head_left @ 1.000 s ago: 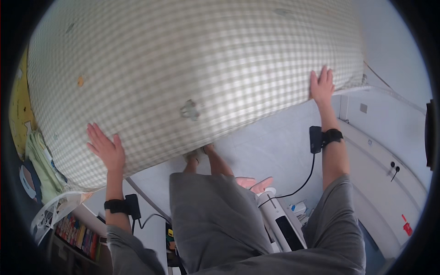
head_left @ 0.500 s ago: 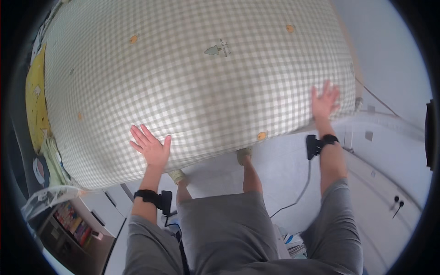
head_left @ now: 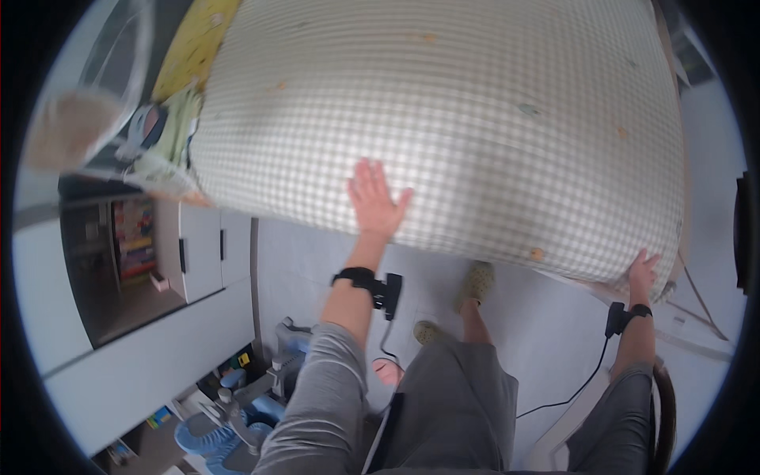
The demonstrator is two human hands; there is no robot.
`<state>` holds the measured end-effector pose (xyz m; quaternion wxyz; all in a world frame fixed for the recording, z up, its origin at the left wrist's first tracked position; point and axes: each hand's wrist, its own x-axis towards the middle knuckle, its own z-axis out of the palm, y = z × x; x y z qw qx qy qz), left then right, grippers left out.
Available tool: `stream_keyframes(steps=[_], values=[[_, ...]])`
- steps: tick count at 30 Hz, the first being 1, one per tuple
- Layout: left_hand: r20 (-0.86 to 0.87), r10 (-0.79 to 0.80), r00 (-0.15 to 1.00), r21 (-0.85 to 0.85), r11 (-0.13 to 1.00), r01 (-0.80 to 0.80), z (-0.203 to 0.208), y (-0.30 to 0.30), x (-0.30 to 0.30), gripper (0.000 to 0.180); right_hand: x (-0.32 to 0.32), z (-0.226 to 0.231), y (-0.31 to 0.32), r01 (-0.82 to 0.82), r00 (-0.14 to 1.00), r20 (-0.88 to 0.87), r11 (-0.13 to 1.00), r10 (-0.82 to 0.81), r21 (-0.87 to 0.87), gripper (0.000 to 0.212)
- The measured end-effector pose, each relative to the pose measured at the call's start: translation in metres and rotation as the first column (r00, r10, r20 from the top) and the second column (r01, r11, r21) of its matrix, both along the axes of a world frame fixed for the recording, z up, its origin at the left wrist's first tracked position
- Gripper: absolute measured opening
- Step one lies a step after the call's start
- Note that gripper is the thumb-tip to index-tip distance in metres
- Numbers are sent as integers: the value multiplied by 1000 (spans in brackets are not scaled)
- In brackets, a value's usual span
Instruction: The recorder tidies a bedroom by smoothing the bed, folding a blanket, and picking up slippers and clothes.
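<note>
A green-and-white checked sheet (head_left: 443,158) with small printed figures covers the bed. My left hand (head_left: 375,204) lies palm down on it near the front edge, fingers stretched out and thumb apart. At the bed's near right corner, my right hand (head_left: 643,273) rests on the edge of the sheet, its thumb and fingers spread. Nothing shows in either hand. Each wrist wears a black strap with a small black box and a cable.
Yellow cloth (head_left: 194,47) and pale green cloth (head_left: 180,127) lie at the bed's left end. White cabinets (head_left: 202,249) with an open shelf stand at left. A blue-grey chair (head_left: 226,427) is at lower left. A pink item (head_left: 386,370) lies on the floor by my legs.
The view has turned left, bringing the cabinets and chair further in. My right hand has come down onto the bed's near right corner; my left hand is still flat on the sheet.
</note>
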<state>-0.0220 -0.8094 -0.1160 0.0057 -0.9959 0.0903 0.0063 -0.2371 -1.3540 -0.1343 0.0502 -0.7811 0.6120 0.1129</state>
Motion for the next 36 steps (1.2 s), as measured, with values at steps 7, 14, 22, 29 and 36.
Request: stream_keyframes(steps=[7, 14, 22, 29, 36], values=[[-407, -46, 912, -295, 952, -83, 37, 49, -198, 67, -20, -23, 41, -883, 340, -4, 321, 940, 344, 28], [-511, 324, 796, -237, 837, -493, 106, 151, -387, 51, 50, 83, 274, -716, 608, -20, 560, 793, 417, 40], [-442, 511, 737, -424, 605, -674, 148, 190, -421, 45, 82, 178, 373, -889, 456, 366, 435, 811, 143, 33], [-366, 360, 858, -602, 612, -513, 144, 126, -299, 41, 171, 144, 320, -770, 470, 821, 605, 324, 202, 23], [-148, 94, 984, -702, 691, -172, 98, 12, -68, 37, 294, 108, 312, -847, 413, 823, 497, 389, 189, 24]])
